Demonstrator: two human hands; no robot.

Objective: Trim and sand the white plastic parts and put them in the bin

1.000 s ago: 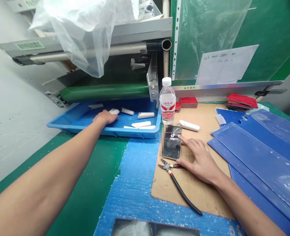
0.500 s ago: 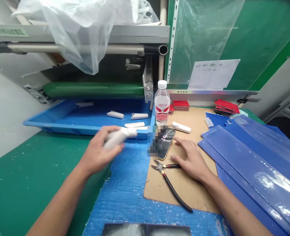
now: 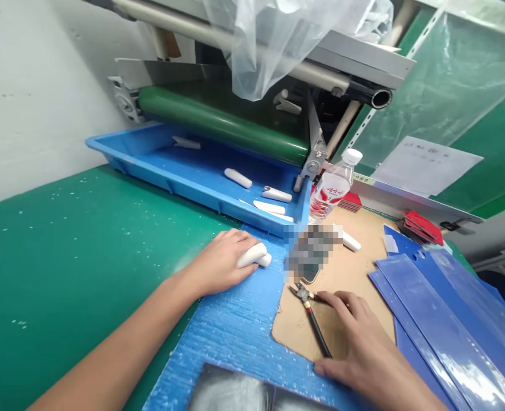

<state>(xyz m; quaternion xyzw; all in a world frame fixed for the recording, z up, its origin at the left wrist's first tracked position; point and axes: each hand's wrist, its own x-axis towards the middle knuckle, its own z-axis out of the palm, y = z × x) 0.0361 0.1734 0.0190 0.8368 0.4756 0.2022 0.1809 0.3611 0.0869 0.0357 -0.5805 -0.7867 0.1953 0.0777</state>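
My left hand (image 3: 226,260) is closed around white plastic pieces (image 3: 253,255), low over the blue sheet; at least two rounded ends stick out by the thumb. My right hand (image 3: 357,337) is spread over the black-handled diagonal cutters (image 3: 314,325) lying on the cardboard. Its thumb is at the end of one handle and the index finger by the other, partly hidden handle; whether it grips them is not clear. Beyond the cutters lies a phone (image 3: 312,268), mostly blurred out. Near it rests a white plastic piece (image 3: 348,238).
A blue tray (image 3: 184,191) holding several white pieces stands below a green conveyor roller (image 3: 222,123). A water bottle (image 3: 331,188) stands at its corner. Blue plastic sheets (image 3: 440,319) lie at the right, red card stacks (image 3: 421,228) behind. A dark panel (image 3: 230,391) lies at the front edge.
My left hand has lowered with the white pieces toward the blue sheet. My right hand has drawn back from beside the phone and spread over the cutters' handles. The view has tilted and turned left.
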